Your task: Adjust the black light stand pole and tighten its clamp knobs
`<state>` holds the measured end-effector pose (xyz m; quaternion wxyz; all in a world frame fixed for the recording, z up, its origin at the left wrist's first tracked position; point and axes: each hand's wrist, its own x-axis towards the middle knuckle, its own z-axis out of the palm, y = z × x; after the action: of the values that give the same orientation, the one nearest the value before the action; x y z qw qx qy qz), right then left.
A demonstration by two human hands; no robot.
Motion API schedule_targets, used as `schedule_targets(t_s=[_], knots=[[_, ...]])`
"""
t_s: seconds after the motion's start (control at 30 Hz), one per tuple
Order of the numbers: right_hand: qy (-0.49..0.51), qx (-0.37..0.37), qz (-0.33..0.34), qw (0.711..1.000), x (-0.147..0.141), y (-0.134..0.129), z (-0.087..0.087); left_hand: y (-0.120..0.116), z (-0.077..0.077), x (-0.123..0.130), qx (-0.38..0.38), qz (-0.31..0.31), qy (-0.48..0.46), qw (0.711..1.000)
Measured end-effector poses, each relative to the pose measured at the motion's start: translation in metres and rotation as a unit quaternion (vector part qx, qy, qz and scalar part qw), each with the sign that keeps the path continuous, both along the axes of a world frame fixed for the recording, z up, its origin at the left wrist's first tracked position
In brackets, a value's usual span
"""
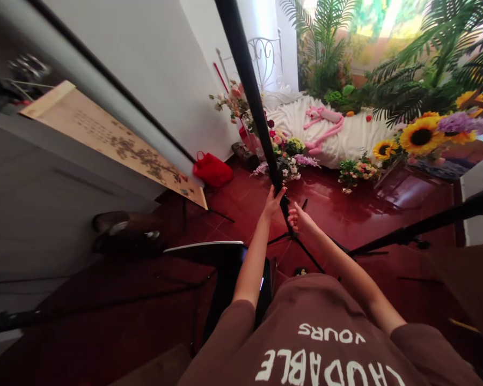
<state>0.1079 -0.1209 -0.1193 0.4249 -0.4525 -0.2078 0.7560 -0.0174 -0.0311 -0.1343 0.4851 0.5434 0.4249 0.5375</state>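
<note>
A black tripod stand (261,115) rises from the floor in front of me, its pole leaning up past the top edge of the view. My left hand (273,201) is wrapped round the lower part of the pole, thumb on the near side. Just right of the pole and slightly lower, my right hand (300,219) is closed with curled fingers beside the pole's small black fittings. Whether those fingers grip a knob is too small to tell. The stand's legs spread on the red tiled floor (241,214) below both hands.
A second black stand (418,228) crosses the right side. Left are a hanging scroll (124,147) and a red bag (213,170). Artificial flowers (285,155), sunflowers (421,136) and a pink plush toy (324,123) on white cloth (346,145) lie ahead. A black chair-like object (217,257) stands near my left arm.
</note>
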Motion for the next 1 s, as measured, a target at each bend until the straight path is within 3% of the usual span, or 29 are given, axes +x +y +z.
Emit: schedule_targets(t_s=[0.07,0.2,0.3,0.4,0.47,0.6,0.7,0.83,1.0], knots=[[0.08,-0.016,0.012,0.997,-0.012,0.017,0.01,0.0,0.0,0.001,-0.019,-0.007,-0.03,0.999],[0.147,0.05,-0.022,0.988,-0.027,0.033,0.016,-0.001,-0.003,0.003,-0.05,0.002,-0.053,0.997],[0.092,0.094,-0.058,0.99,-0.036,0.037,0.01,-0.001,-0.003,0.003,-0.045,0.013,-0.05,0.998],[-0.06,0.169,-0.095,0.979,-0.033,0.04,0.007,0.0,-0.003,0.001,-0.017,0.003,-0.044,0.999],[-0.215,0.265,-0.084,0.936,-0.022,0.041,0.009,0.001,-0.002,-0.001,-0.007,-0.01,-0.049,0.999],[-0.472,0.4,0.032,0.785,0.007,0.043,0.022,0.0,0.0,-0.002,0.003,-0.008,-0.031,0.999],[-0.526,0.418,0.054,0.739,0.018,0.04,0.03,-0.005,0.007,-0.004,0.049,0.058,0.035,0.996],[-0.51,0.431,0.004,0.744,0.017,0.029,0.031,-0.008,0.028,-0.008,0.118,0.112,0.135,0.977],[-0.452,0.389,-0.029,0.802,0.012,0.02,0.025,0.003,0.05,-0.005,0.161,0.14,0.124,0.969]])
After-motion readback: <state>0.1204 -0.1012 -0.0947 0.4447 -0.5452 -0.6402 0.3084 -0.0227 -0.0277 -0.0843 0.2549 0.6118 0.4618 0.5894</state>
